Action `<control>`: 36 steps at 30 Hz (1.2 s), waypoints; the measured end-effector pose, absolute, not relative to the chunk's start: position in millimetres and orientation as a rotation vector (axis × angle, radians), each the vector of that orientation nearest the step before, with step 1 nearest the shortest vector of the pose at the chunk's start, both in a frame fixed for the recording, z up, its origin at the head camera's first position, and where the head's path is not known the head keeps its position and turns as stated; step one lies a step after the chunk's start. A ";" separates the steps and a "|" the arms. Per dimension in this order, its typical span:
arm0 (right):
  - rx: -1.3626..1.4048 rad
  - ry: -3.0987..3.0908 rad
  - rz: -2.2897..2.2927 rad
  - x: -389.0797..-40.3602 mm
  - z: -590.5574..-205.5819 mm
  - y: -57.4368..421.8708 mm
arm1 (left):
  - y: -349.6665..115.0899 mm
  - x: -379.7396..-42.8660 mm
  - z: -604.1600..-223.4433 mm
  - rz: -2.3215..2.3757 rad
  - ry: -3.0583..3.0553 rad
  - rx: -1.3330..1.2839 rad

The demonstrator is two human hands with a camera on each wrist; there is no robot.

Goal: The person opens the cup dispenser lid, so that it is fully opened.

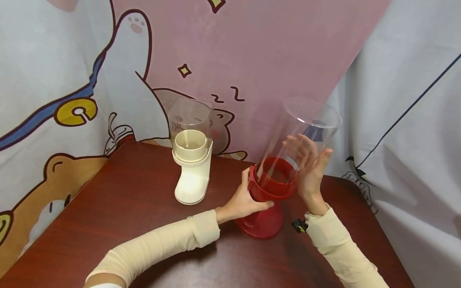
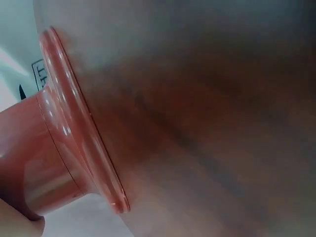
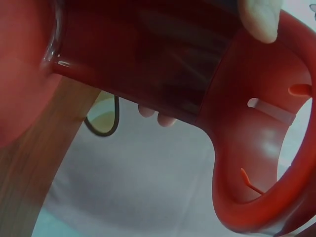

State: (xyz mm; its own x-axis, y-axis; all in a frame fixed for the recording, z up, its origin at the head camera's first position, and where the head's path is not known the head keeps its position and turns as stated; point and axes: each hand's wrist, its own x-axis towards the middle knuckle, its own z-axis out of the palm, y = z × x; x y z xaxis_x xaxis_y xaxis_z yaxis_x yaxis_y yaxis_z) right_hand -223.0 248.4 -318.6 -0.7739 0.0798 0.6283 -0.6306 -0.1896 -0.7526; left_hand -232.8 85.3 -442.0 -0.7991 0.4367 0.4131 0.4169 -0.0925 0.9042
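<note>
A red plastic stand (image 1: 264, 220) with a round base and a ring-shaped top stands right of the table's middle. A clear cylinder (image 1: 311, 116) rises out of its ring and leans right. My left hand (image 1: 242, 202) grips the red stand just under the ring, thumb across the front. Beside the cylinder, my right hand (image 1: 312, 172) has its fingers straight, partly seen through the clear wall. In the left wrist view the round base (image 2: 74, 118) meets the tabletop. The right wrist view shows the stand's hollow ring (image 3: 261, 143) with narrow slots, and a fingertip (image 3: 261, 22) over its edge.
A cream-white stand (image 1: 192, 184) holding another clear container (image 1: 191, 116) is at the back, left of the red one. A small black item (image 1: 299, 226) is by my right sleeve. Printed cloth (image 1: 281, 60) hangs behind the brown table (image 1: 144, 208).
</note>
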 end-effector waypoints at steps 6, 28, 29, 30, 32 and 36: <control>0.719 -1.559 2.056 -209.1 -314.7 236.4 | 76.1 -217.9 -440.4 2.128 2.073 0.983; 0.818 -1.568 2.077 -163.4 -322.4 201.5 | 36.6 -160.7 -445.7 2.159 2.188 0.940; 0.851 -1.562 2.070 -162.3 -321.4 201.9 | 36.0 -159.0 -445.4 2.145 2.199 0.930; 0.883 -1.555 2.066 -161.7 -319.6 202.4 | 35.9 -158.0 -445.1 2.139 2.199 0.935; 0.954 -1.518 2.066 -164.0 -313.9 203.3 | 34.0 -157.5 -444.9 2.118 2.218 0.949; 1.075 -1.442 2.039 -173.7 -291.1 204.1 | 30.6 -158.9 -444.5 2.086 2.273 1.003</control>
